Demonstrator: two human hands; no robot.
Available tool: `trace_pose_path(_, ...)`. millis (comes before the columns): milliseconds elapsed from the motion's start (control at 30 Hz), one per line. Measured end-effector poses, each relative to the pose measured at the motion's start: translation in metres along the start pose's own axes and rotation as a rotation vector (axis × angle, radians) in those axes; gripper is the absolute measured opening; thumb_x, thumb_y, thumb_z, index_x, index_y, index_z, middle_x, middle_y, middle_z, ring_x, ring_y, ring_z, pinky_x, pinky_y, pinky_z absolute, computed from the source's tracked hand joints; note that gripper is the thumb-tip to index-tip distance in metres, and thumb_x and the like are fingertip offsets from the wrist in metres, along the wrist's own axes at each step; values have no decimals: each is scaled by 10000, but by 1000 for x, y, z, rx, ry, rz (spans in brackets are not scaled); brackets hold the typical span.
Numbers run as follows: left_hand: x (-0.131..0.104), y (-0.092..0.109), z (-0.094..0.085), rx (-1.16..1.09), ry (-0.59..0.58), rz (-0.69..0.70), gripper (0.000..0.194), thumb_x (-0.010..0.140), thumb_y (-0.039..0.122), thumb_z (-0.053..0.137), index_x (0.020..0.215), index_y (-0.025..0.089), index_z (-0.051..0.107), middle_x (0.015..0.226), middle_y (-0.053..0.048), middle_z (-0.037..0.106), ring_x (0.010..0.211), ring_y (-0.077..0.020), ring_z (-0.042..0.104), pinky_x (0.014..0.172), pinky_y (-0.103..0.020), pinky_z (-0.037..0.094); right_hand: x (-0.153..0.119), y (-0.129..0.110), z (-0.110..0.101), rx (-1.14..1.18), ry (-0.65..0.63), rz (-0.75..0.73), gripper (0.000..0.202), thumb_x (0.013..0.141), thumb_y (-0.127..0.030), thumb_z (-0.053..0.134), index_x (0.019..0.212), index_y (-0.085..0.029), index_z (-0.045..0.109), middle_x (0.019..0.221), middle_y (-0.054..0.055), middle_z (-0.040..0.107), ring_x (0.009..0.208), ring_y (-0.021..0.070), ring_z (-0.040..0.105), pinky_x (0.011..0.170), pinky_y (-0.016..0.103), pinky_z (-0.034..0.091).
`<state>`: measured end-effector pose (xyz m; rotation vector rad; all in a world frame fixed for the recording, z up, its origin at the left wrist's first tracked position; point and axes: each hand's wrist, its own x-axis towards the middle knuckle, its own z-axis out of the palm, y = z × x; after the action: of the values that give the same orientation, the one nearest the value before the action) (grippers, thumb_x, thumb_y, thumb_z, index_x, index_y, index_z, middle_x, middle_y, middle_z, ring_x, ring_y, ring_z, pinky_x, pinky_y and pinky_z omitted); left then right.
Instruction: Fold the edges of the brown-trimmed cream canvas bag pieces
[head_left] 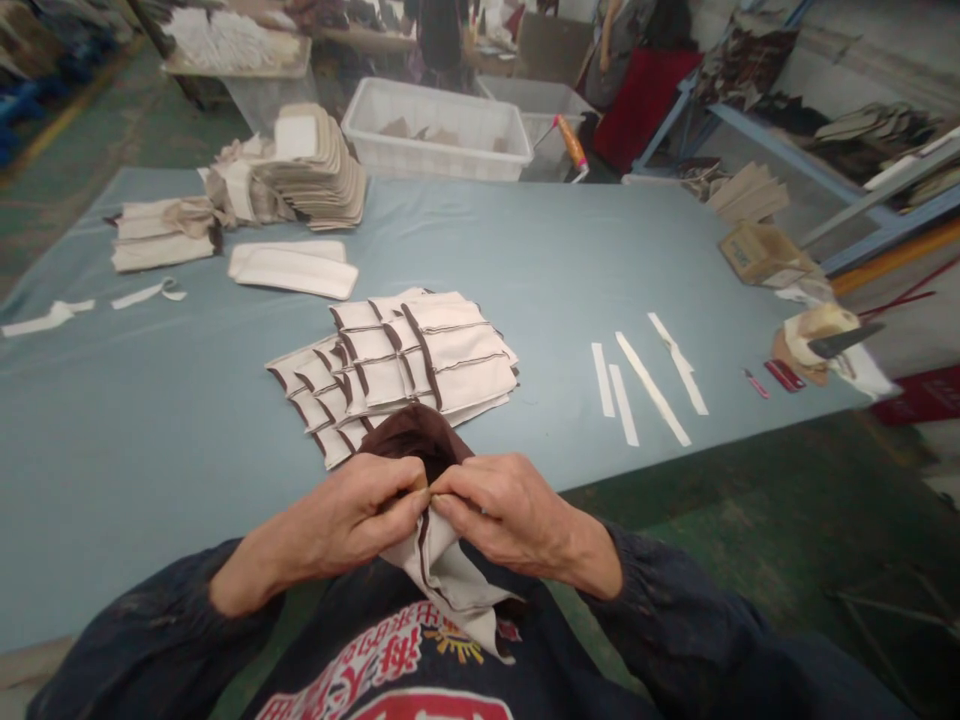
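My left hand [360, 510] and my right hand [506, 510] meet in front of my body, each pinching a cream and dark brown fabric piece [442, 565]. Its brown side [409, 430] rises beyond my fingers toward the table, while the cream part with a brown seam hangs down over my apron. The fingertips almost touch at the seam, and what lies between them is hidden. Just past my hands, a fanned pile of cream fabric pieces with brown edging [457, 350] lies on the blue-grey covered table [555, 260].
White strips [651, 388] lie at the right, near a small pink-handled tool [756, 383] and a tape roll [825, 330]. Stacked cream pads [319, 170] stand at the back left. Behind the table are a white bin [442, 150] and people.
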<state>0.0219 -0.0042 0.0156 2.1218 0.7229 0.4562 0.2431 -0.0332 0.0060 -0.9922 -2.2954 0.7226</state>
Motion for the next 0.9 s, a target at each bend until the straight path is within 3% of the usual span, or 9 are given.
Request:
trace_pose_path(133,2,3,9,-209,208,-88,337,976,227,479,647,201,412,574,71,369,502,-87,329,491,-222,254,8,2,-2,201,26,6,262,1042,-237,489,904,-155,697,727,23,689,616,127,570,597,239,404)
trace_pose_path(267,5,12,22,-712,371,-332,490,932,484,624,600,211,388,527,76,329,463,-82,255,419,-199,206,17,2,0,440,91,-49,267,1047,-264,471,878,-161,650,712,-4,630,597,103,516,599,222,418)
trace_pose_path(333,5,17,27,-997,416,-394,560,847,584,719,597,211,385,513,84,317,453,-72,223,403,-183,199,19,-2,2,527,135,-65,284,1053,-298,472,865,-161,635,697,-13,593,591,96,497,591,217,416)
trace_pose_path(433,4,24,32,-1253,411,-382,601,779,592,796,584,201,382,505,88,311,451,-64,224,410,-166,236,20,-7,5,623,166,-58,329,1056,-367,480,841,-164,625,664,-29,530,566,89,457,557,213,392)
trace_pose_path(533,2,23,34,-1322,421,-388,571,795,562,799,597,191,413,518,79,340,460,-67,256,427,-157,272,19,-9,8,661,142,-8,341,1050,-392,471,839,-169,621,647,-35,500,550,91,428,538,218,380)
trace_pose_path(633,1,17,36,-1325,443,-403,563,784,550,822,610,185,429,533,78,350,475,-67,265,440,-151,286,19,-6,9,632,114,18,285,1020,-314,462,818,-172,605,648,-32,493,559,97,432,547,221,383)
trace_pose_path(900,-4,-4,28,-1151,317,-391,621,726,660,835,623,177,457,585,47,434,529,-83,322,480,-180,282,21,-4,9,487,91,-42,198,942,-182,452,810,-169,599,627,-31,497,535,97,427,520,223,361)
